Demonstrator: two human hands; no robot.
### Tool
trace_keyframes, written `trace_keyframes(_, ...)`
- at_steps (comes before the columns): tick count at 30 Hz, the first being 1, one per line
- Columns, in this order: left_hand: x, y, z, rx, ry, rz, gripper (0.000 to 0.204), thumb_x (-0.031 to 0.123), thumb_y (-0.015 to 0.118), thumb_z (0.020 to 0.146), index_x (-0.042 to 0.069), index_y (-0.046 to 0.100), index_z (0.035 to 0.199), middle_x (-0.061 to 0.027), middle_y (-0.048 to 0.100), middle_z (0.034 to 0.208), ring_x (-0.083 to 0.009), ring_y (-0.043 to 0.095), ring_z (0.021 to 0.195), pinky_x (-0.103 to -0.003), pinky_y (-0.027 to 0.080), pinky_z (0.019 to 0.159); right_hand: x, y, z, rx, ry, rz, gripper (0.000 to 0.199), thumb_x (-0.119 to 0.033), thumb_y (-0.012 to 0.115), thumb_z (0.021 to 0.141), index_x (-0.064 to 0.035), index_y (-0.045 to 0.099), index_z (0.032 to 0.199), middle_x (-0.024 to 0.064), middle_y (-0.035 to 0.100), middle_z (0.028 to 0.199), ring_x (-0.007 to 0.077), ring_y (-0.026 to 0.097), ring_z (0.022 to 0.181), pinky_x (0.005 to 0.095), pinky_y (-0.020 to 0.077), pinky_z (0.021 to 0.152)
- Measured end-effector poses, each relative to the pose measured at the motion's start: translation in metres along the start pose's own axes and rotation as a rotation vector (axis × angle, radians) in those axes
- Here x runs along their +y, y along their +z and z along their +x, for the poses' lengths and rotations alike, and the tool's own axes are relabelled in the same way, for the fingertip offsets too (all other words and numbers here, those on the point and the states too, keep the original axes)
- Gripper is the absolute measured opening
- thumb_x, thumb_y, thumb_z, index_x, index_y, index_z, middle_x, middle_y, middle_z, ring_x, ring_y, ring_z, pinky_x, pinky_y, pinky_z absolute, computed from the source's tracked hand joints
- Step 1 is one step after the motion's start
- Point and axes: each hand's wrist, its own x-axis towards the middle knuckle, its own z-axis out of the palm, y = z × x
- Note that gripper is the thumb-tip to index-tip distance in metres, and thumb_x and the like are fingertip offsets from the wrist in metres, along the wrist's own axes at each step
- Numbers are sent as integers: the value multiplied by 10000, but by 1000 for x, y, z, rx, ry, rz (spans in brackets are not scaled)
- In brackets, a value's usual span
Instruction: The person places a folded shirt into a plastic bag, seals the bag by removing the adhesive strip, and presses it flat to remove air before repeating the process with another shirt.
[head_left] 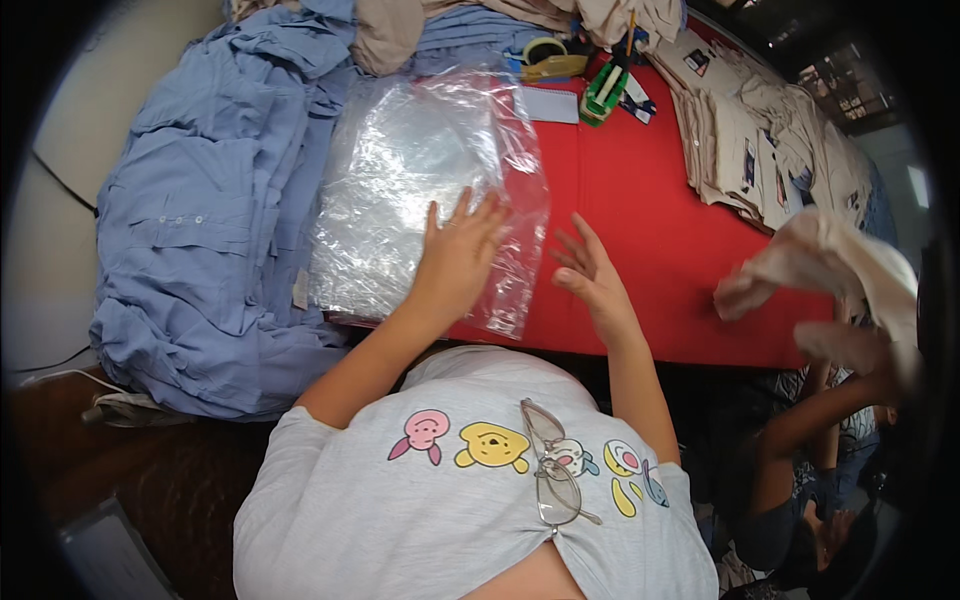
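A stack of clear plastic bags lies on the red table, shiny and wrinkled. My left hand rests over the right part of the stack, fingers spread, holding nothing. Just right of the plastic, my right hand is above the bare red tabletop; its fingers are apart and it is empty. Along the left side of the bags lies a big pile of blue shirts, one showing a buttoned placket.
Folded beige garments with dark tags are stacked at the far right. A green tape dispenser, a tape roll and a small notepad lie at the back. At right, another person's arm handles a blurred beige cloth.
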Motion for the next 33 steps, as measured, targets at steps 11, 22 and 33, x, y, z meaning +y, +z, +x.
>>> trace_keyframes(11,39,149,42,-899,-178,52,698,486,706,1016,-6,621,1505,-228,598,1571,-376,633,1378,-512,535,1067,141,-198,38,352,512,264,325,-276,619,1127,0,642,1298,153,774,1093,286,804,927,373,623,737)
trace_keyframes(22,42,204,128,-537,-439,-1502,468,202,750,1045,-2,651,1453,-177,728,1371,-256,696,1290,-403,568,1060,87,-229,-1,-200,332,658,527,-363,496,1169,16,556,1531,209,714,1413,317,725,1225,432,534,1093)
trace_keyframes(33,25,187,94,-223,-455,-1182,377,43,786,983,-16,710,1347,-86,783,1112,-162,760,1015,-295,613,929,112,-264,-20,33,205,397,549,-173,656,1075,-29,512,1585,127,678,1465,248,667,1312,381,523,1054)
